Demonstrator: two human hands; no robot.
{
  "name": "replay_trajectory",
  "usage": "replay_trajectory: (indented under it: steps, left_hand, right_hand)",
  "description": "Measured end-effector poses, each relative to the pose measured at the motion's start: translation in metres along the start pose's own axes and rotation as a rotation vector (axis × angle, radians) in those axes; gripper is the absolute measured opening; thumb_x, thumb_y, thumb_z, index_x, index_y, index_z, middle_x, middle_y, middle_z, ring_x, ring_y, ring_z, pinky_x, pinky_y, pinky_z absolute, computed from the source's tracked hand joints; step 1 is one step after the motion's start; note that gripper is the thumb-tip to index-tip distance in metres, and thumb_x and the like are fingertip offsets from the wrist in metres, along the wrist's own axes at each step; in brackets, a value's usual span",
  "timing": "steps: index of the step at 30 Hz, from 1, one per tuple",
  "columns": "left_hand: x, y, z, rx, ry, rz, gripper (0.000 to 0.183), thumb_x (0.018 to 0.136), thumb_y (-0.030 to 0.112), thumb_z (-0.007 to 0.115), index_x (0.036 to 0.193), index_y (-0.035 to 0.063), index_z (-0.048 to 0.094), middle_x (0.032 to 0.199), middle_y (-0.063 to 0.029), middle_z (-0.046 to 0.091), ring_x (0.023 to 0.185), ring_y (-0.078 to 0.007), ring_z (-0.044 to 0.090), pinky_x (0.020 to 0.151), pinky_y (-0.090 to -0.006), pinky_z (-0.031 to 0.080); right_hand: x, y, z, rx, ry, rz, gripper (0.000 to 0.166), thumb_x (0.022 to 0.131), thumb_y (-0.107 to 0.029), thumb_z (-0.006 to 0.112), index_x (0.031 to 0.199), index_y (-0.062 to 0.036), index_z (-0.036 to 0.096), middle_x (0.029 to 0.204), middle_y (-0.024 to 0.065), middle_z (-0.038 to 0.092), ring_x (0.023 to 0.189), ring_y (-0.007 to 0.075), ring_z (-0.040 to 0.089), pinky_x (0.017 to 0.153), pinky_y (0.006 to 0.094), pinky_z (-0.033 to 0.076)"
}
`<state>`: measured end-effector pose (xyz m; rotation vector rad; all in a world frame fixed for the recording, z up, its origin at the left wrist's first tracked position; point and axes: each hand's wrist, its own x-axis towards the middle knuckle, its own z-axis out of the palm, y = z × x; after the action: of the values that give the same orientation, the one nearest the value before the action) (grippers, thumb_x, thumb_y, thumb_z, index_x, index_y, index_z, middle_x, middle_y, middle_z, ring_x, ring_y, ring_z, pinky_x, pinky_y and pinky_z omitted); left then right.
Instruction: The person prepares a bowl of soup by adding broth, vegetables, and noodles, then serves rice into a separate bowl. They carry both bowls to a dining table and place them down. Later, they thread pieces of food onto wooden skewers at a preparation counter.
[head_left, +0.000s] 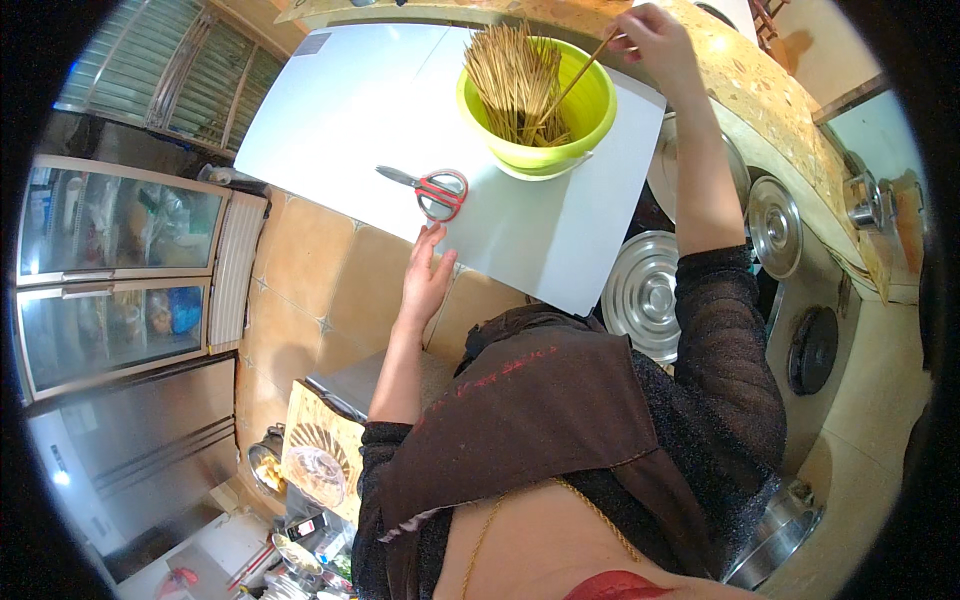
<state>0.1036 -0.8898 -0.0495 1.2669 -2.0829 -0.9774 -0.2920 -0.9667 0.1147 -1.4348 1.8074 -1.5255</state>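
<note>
A yellow-green plastic bucket (592, 120) stands on the white tabletop (330, 112), with a dense bundle of thin straw-coloured sticks or stalks (517, 79) upright inside it. At the bucket's far right rim, my right hand (649, 41) pinches the upper end of one brown stick (589, 64), whose lower end reaches into the bucket. My left hand (427, 281) is at the table's near edge with its fingers apart, holding nothing. Just beyond its fingertips lie scissors with red and black handles (442, 196), their closed blades pointing left.
Round metal lids (645, 296) lie over the stove at the right, below a speckled stone counter (750, 75). A glass-door cabinet (120, 225) stands left across the tiled floor. At lower left, a wooden surface (341, 427) bears a clear ribbed bowl (315, 469).
</note>
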Motion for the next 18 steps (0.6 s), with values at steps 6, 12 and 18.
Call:
replay_trajectory:
  steps: [6,12,18]
  left_hand:
    - [0.031,0.067,-0.009,-0.406,0.053,0.086,0.038,0.09,0.018,0.047,0.124,0.0027,0.042,0.128,-0.0136,0.044,0.122,-0.0246,0.038,0.101,-0.0354,0.029]
    - [0.031,0.124,-0.014,-0.936,-0.266,-0.117,0.034,0.093,0.021,0.041,0.121,0.0006,0.045,0.098,-0.0097,0.059,0.068,-0.0097,0.051,0.061,-0.0195,0.04]
    - [0.01,0.115,-0.004,-0.94,-0.128,-0.185,0.03,0.093,0.017,0.04,0.117,0.0003,0.049,0.077,-0.0048,0.059,0.045,-0.0037,0.031,0.043,-0.0155,0.026]
  right_hand:
    - [-0.045,-0.073,-0.01,0.514,0.061,0.018,0.014,0.086,-0.016,0.052,0.084,-0.0028,0.054,0.072,0.0053,0.057,0.062,0.0124,0.055,0.057,0.0237,0.047]
    - [-0.075,-0.043,0.061,0.475,-0.434,-0.046,0.018,0.087,-0.019,0.055,0.089,-0.001,0.057,0.076,0.0054,0.061,0.062,0.0095,0.059,0.059,0.0211,0.049]
    - [-0.095,-0.036,0.085,0.532,-0.588,0.074,0.013,0.083,-0.014,0.058,0.087,-0.0012,0.056,0.077,0.0037,0.061,0.064,0.0086,0.055,0.06,0.022,0.047]
